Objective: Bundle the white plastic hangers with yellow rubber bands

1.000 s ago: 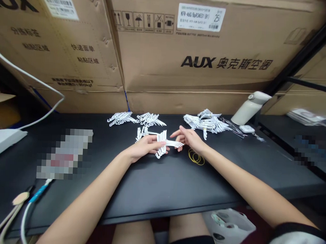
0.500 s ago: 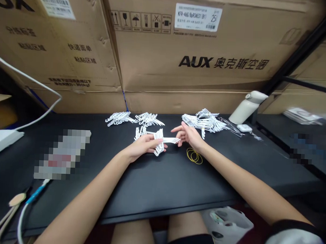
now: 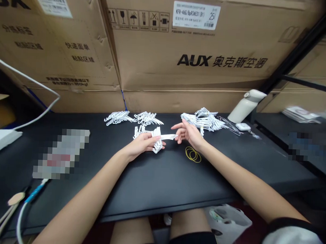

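Your left hand (image 3: 140,145) pinches the white hooks (image 3: 156,131) above the worktop (image 3: 160,186), seemingly so stems line up; your right hand (image 3: 191,134), loosely spread, is at their tips, contact unclear. Yellow rubber bands (image 3: 194,154) lie handy.

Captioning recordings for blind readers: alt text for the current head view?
The left hand holds a bundle of white hooked rods over a black table, the right hand close to the rods' ends. Behind lie more white rods.
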The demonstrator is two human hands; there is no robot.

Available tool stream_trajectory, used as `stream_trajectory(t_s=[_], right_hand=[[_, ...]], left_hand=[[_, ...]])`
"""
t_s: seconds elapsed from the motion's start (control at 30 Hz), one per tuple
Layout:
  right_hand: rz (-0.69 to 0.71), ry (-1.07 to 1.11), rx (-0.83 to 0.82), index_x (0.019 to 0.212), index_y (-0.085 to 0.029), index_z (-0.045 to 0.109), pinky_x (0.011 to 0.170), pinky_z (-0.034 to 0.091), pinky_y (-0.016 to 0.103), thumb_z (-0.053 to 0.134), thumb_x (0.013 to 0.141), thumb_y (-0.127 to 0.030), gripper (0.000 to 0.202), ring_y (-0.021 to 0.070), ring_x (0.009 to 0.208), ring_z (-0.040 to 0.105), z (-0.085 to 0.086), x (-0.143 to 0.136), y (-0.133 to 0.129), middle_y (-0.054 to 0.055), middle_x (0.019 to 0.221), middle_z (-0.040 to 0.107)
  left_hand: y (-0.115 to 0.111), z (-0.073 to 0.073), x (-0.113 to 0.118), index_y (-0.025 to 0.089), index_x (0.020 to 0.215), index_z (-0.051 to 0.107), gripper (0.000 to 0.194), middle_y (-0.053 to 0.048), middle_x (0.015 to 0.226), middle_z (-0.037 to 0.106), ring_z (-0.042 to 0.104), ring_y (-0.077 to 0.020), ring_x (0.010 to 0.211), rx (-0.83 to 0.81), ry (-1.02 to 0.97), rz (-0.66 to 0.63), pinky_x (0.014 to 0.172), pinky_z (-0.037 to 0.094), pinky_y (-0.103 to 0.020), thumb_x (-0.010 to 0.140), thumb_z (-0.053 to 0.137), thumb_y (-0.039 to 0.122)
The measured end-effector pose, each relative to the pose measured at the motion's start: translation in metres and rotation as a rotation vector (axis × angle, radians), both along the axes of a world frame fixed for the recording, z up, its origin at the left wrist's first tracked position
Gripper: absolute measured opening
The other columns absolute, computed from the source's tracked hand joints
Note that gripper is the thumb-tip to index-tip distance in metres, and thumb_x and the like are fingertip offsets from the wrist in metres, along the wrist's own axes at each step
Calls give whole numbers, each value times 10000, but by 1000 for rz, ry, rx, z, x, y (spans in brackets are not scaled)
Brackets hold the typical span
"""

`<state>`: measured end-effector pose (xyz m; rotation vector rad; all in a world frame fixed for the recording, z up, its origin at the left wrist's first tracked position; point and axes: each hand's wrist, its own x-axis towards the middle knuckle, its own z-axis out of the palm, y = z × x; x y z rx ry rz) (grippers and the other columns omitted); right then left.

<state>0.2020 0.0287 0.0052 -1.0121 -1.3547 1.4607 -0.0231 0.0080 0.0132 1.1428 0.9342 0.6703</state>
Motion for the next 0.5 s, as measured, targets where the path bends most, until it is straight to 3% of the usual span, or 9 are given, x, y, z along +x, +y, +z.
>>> stream_trajectory(t_s=[0.5], right_hand=[[3, 0, 5, 886, -117, 665, 436, 461, 224, 452, 833, -676, 600, 121, 411, 579, -10, 0, 4, 49, 555, 652]], left_hand=[[3, -2, 0, 134, 1031, 612, 376, -141, 1014, 721, 693, -223, 938, -3, -18, -6, 870, 512, -330, 786, 696, 406]])
